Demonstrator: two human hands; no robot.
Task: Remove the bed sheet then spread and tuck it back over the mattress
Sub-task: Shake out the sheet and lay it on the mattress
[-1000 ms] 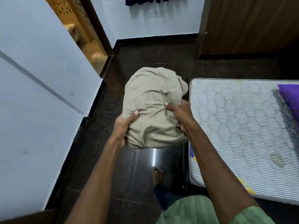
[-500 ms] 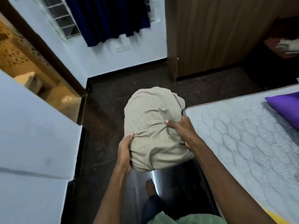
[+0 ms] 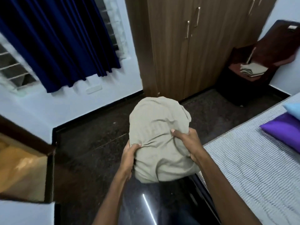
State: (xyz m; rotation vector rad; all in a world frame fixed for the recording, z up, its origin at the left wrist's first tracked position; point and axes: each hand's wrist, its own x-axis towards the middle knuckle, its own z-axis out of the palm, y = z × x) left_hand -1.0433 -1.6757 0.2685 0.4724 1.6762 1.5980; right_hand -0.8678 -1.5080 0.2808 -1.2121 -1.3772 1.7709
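A beige bed sheet (image 3: 158, 132) is bunched into a rounded bundle, held in the air over the dark floor, left of the bed. My left hand (image 3: 129, 157) grips its lower left side with the thumb pressed into the cloth. My right hand (image 3: 188, 142) grips its right side, fingers curled round the fabric. The bare quilted mattress (image 3: 253, 161) lies to the right, uncovered, its near corner just right of the bundle.
A purple pillow (image 3: 285, 133) and a light blue one (image 3: 293, 109) lie on the mattress. A wooden wardrobe (image 3: 186, 46) stands ahead, a dark chair with folded cloth (image 3: 248, 70) to its right. Blue curtain (image 3: 56, 38) at left; open doorway (image 3: 21, 168) at lower left.
The view has swung up and to the right, bringing the curtain, wardrobe and chair into sight. Both hands keep the same grip on the bundled sheet.
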